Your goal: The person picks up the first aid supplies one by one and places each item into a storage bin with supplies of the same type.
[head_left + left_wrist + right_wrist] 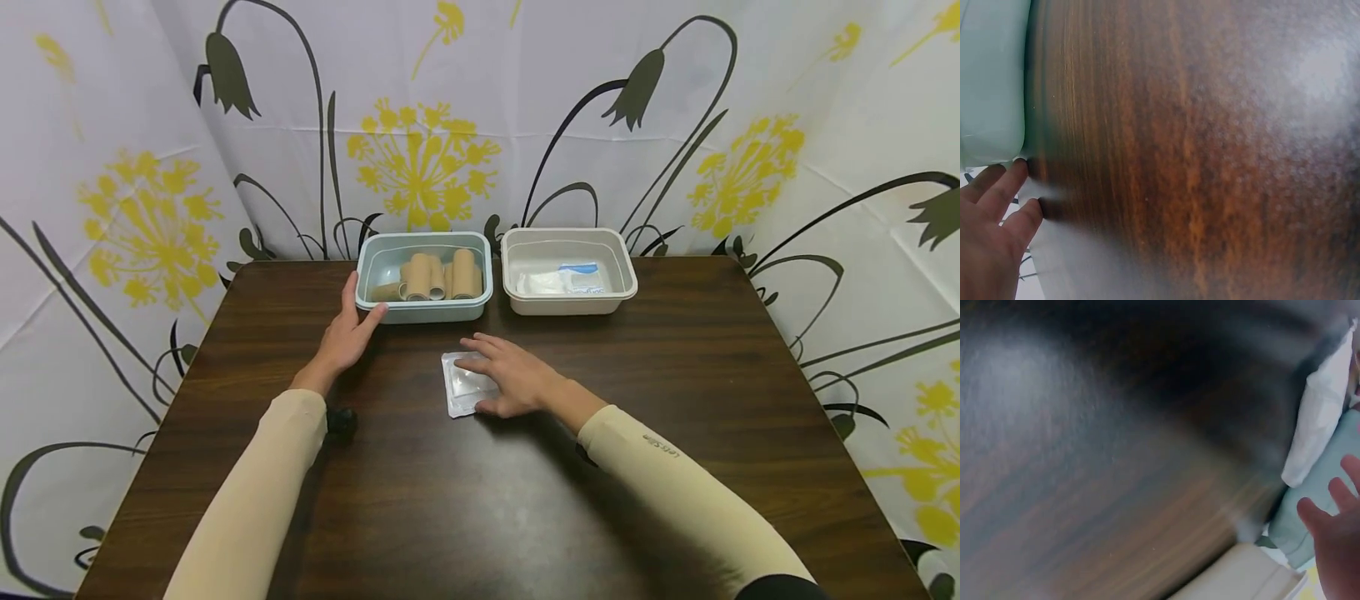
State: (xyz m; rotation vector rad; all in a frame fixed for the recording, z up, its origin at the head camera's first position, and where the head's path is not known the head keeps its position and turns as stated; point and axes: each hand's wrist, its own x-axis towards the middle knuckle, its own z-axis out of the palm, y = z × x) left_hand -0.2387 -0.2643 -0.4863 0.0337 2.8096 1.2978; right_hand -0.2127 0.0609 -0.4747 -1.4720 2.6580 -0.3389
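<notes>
My left hand [347, 335] is at the left front corner of a blue-green plastic bin [427, 313], thumb at the front rim and fingers along its left side. In the left wrist view, the extended fingers [1002, 190] reach close to the bin's lower corner. Several brown cardboard tubes [462, 273] lie inside the bin. A flat white packet [465, 385] lies on the table in front of it. My right hand [517, 379] is over the packet's right part with fingers spread, hiding some of it. The right wrist view shows the packet [1321, 412] beyond the fingers.
A beige bin [570, 306] stands right of the blue-green one, holding white packets, one with a blue band [581, 277]. Both bins stand at the back edge of the dark wooden table [480, 517]. A flower-printed curtain [480, 75] hangs right behind.
</notes>
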